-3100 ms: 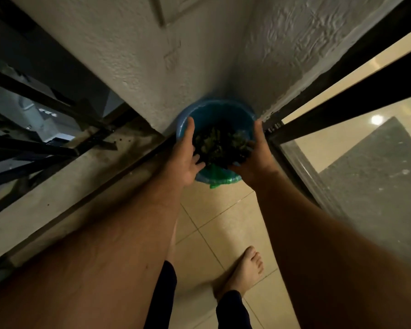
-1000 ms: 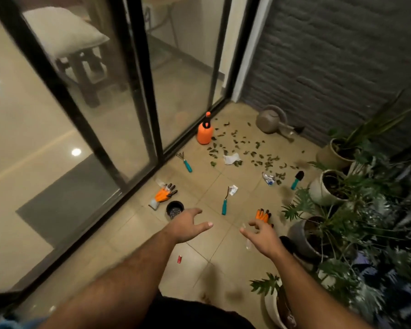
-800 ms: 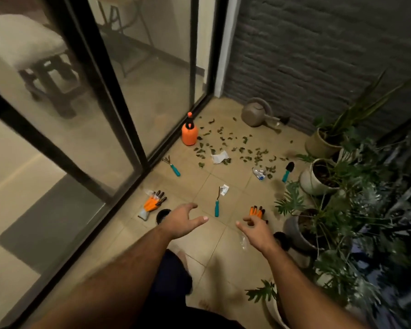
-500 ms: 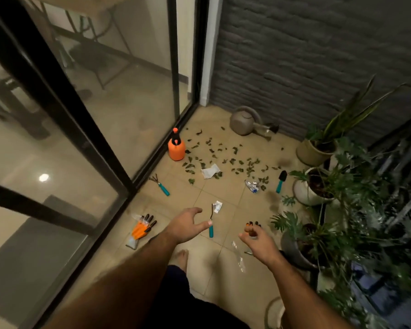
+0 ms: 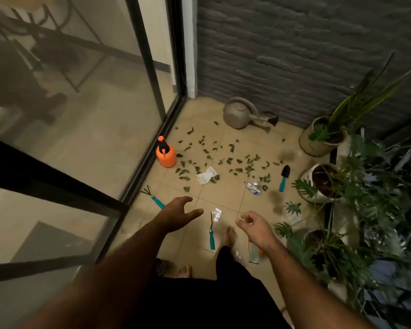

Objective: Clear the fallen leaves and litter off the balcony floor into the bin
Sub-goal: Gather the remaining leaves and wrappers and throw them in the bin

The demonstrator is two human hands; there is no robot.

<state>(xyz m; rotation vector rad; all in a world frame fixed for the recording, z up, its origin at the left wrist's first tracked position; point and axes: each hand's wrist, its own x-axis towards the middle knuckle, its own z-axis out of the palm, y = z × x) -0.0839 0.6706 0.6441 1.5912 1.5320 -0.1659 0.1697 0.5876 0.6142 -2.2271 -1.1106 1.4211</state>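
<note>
Fallen leaves [image 5: 226, 160] lie scattered over the balcony floor [image 5: 223, 200] toward its far end, between the orange spray bottle [image 5: 166, 154] by the glass door's track and the potted plants [image 5: 323, 136] along the right edge. Litter sits among and just short of them: a crumpled white paper [image 5: 207, 175] in the middle of the scatter, a crushed foil wrapper [image 5: 253, 187] to its right, and a small torn wrapper [image 5: 216, 213] nearer the person, touching the tip of a teal-handled hand tool [image 5: 211, 231]. A flat packet [image 5: 253, 252] lies by the right foot. The bin is not in view.

The left hand [image 5: 177, 213] is held out above the floor with fingers spread and lightly curved, holding nothing. The right hand [image 5: 254, 225] hangs lower, its fingers loosely curled with thumb and forefinger near each other; nothing can be made out between them. Both hands being empty and forward suggests an approach to the debris, with the gathering not yet begun.

Garden tools are strewn among the litter: a hand rake [image 5: 153, 198] near the door track, a trowel [image 5: 284, 178] beside the plants, and a watering can [image 5: 241, 112] tipped against the dark brick wall. These probably need stepping around, and sorting from the rubbish, when the leaves are scooped up.
</note>
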